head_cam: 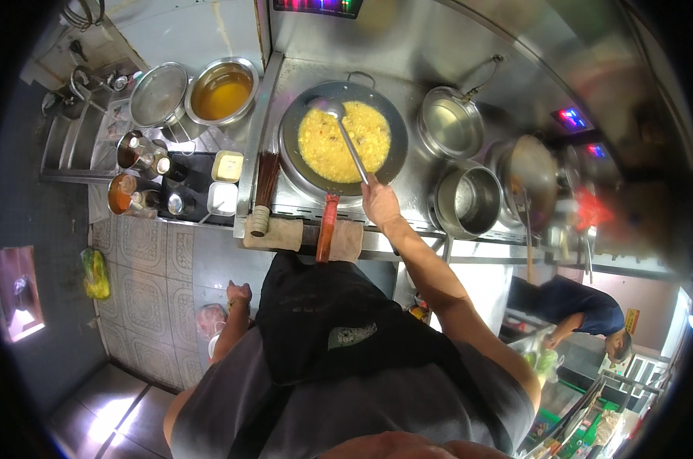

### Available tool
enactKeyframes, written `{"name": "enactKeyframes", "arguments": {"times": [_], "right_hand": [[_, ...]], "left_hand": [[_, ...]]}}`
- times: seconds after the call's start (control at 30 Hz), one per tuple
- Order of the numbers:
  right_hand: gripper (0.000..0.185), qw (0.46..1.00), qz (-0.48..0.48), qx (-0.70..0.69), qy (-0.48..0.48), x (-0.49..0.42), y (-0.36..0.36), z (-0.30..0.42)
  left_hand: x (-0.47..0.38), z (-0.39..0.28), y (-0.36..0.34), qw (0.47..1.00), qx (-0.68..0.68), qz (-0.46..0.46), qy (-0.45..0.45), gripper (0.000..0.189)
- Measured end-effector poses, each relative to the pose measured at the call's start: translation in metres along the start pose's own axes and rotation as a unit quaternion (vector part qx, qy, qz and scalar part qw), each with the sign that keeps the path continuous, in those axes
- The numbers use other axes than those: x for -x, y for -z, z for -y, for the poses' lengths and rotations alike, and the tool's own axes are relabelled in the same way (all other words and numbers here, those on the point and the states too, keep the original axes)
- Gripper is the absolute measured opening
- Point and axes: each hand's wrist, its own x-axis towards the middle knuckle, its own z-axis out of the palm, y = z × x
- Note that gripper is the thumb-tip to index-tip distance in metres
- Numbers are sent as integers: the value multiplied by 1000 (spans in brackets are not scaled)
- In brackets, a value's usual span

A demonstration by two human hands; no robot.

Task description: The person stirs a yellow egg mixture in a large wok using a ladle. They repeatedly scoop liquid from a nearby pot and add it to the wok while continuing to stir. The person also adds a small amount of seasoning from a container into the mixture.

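Observation:
My right hand (380, 202) is closed around the handle of a metal ladle (352, 148), whose bowl rests at the upper left of the yellow, lumpy food (363, 135) in a dark wok (401, 137). The wok sits on a stove ring, its red and wooden handle (327, 229) pointing towards me, untouched. My left hand (239, 291) hangs low at my left side, away from the counter; its fingers look partly curled, and I cannot make out anything in it. Folded cloths (277, 234) lie at the stove's front edge, with a bamboo brush (263, 195) over one.
Left of the stove stand a bowl of amber liquid (223, 94), a strainer (159, 94), seasoning containers (227, 166) and bottles. Metal pots (469, 198) and another wok (532, 178) stand to the right. Further right, a person (581, 307) bends over a bag of greens (544, 361).

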Motion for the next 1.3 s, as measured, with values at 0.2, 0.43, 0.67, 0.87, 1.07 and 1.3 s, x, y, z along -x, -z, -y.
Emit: {"name": "enactKeyframes", "arguments": {"times": [0.2,0.43,0.67,0.87,1.07,1.3], "right_hand": [[53,986,65,130,83,71,18,-11],[54,950,86,276,117,116,80,-72],[49,979,172,107,-35,162,152,-60],[44,992,111,23,-53,123,101,-50],[33,987,-68,-111,-92,79,44,-38],[28,794,83,-504,-329,31,7,1]], "left_hand": [[23,-26,27,979,164,-60,105,81],[31,-33,45,971,190,-35,138,81],[26,-32,52,965,221,-45,137,83],[21,-19,31,979,156,-52,123,87],[-11,12,-4,995,67,-68,36,86],[0,8,-1,986,121,-33,106,81]]}}
